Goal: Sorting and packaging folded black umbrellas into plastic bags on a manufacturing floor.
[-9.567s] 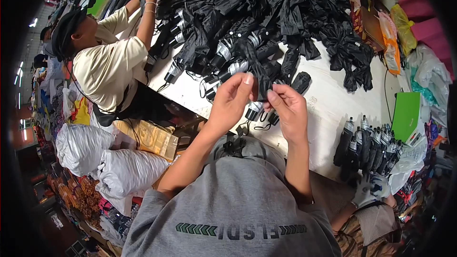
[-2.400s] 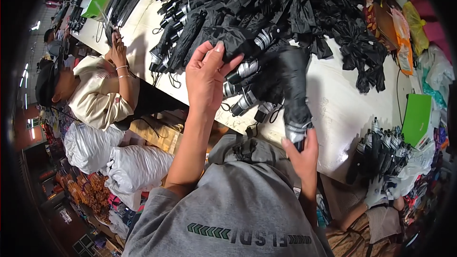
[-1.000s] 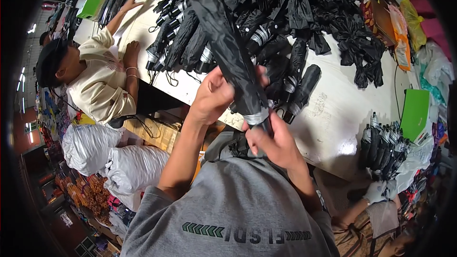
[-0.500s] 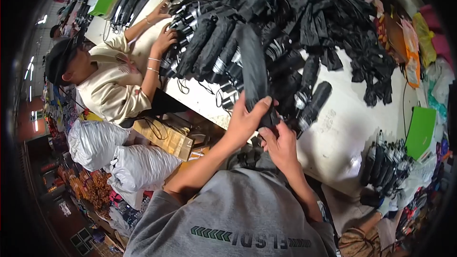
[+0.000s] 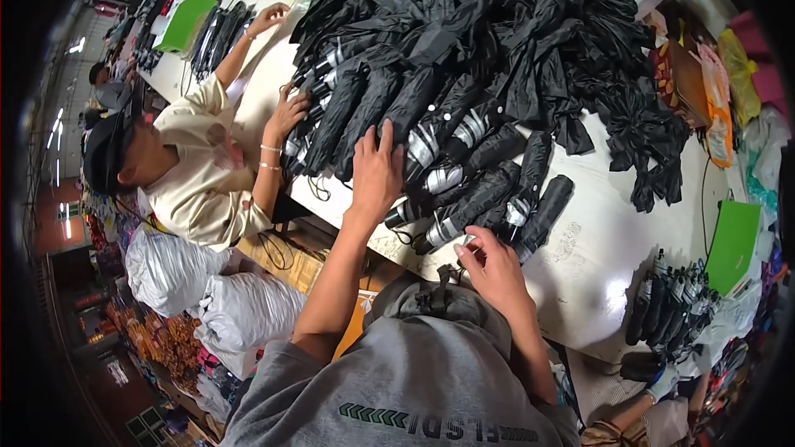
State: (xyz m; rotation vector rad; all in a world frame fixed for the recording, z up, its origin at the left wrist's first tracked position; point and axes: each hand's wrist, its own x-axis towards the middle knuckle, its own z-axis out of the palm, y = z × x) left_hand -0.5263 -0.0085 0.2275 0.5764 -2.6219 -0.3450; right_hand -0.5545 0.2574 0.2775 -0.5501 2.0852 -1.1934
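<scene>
Folded black umbrellas with silvery shaft parts lie in a row along the near edge of the white table (image 5: 596, 257). My left hand (image 5: 378, 174) rests on this row, its fingers stretched over the lower end of one folded umbrella (image 5: 416, 99) without wrapping round it. Close to the table edge, my right hand (image 5: 497, 273) hovers with thumb and bent fingers apart and nothing visible in it. Just beyond its fingertips lies another folded umbrella (image 5: 476, 203). To the right of that is a further black umbrella (image 5: 546, 211).
Loose black umbrella cloth (image 5: 464, 8) heaps up at the back. On the left, a co-worker (image 5: 199, 165) reaches onto the table. Bundled umbrellas (image 5: 671, 302) stand by a green box (image 5: 733, 248) at the right. White sacks (image 5: 248, 310) sit on the left, below table level.
Both hands held a raised black umbrella; now neither does. My left hand has moved left and forward onto the row, and my right hand has drawn back slightly. The co-worker's arms have shifted.
</scene>
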